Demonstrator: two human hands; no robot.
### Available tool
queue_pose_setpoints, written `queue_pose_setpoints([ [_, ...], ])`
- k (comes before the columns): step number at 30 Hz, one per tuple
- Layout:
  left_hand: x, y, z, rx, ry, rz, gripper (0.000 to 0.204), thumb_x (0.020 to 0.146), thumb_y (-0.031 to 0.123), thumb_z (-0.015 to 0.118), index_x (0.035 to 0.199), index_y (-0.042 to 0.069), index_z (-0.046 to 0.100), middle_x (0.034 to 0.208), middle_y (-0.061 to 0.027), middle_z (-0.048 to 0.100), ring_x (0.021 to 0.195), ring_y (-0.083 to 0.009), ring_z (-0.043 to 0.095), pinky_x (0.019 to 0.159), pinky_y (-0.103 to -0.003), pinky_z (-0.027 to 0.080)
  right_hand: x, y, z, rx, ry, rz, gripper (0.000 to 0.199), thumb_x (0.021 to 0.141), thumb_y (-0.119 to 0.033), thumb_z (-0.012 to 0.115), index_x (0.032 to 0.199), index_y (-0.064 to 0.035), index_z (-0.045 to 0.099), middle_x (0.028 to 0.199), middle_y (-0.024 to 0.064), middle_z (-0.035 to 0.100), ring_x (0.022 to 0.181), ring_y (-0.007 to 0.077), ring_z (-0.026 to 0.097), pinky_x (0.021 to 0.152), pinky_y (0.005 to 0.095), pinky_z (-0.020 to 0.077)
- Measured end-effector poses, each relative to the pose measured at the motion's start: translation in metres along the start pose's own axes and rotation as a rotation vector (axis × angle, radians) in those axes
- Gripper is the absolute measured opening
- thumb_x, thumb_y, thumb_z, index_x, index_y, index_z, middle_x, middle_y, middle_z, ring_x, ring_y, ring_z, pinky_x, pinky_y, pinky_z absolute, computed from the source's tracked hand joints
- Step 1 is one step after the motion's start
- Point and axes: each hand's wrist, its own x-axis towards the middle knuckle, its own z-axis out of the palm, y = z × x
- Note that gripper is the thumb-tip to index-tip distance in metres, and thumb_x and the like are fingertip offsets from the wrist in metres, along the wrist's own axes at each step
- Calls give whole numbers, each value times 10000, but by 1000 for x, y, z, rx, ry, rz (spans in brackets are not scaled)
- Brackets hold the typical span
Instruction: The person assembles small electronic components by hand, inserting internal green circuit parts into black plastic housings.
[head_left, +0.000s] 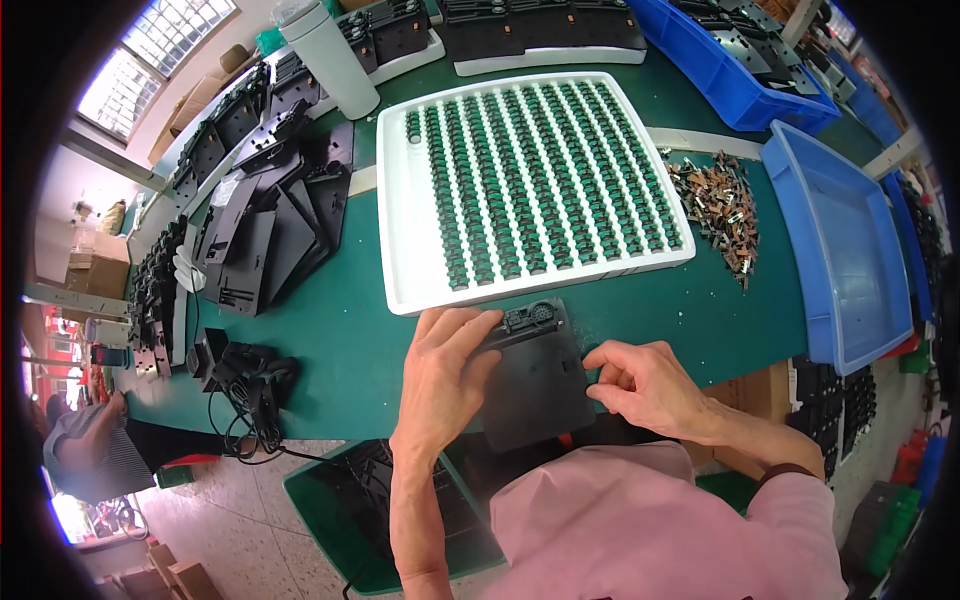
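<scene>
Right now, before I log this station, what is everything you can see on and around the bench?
black flat panel: one, black, near bench edge, under both hands
white tray: one, white, bench centre, filled with rows of small green parts
loose metal parts: one heap, brown and silver, right of the tray
empty blue bin: one, blue, right bench edge
blue bin of black parts: one, far right
stacked black panels: one pile, black, left of the tray
white bottle: one, far left
black cable: one tangle, lower left
green crate: one, below the bench
left hand: fingers on the panel's left edge
right hand: fingers pinching at the panel's right edge
</scene>
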Motion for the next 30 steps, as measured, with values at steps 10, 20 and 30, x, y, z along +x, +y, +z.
queue_pose_setpoints([
  [10, -10, -20, 18, 121, 310, 189, 388, 628, -34, 761, 1005, 14, 690, 1086, -104, 613, 1023, -316, 557, 869, -413, 461, 23, 2, -3, 42, 169, -32, 219, 846, -28, 670, 1045, 7, 584, 640, 102, 627, 548, 158, 607, 489, 310, 444],
  [20, -10, -29, 5, 421, 211, 84, 718, 660, 242, 836, 1319, 136, 573, 1367, -76, 510, 1315, -305, 426, 1109, -638, 176, 44, 28, -20, -288, 584, -345, 315, 835, -6, 692, 1122, -50, 568, 634, 79, 614, 519, 196, 603, 487, 318, 447],
  [30, -7, -28, 3, 418, 286, 195, 574, 674, 244, 814, 1195, 83, 632, 1169, -50, 587, 1132, -282, 532, 1089, -591, 239, 46, 24, -32, -302, 579, -343, 225, 855, -1, 681, 1047, -39, 571, 589, 81, 606, 491, 130, 579, 461, 278, 423],
])
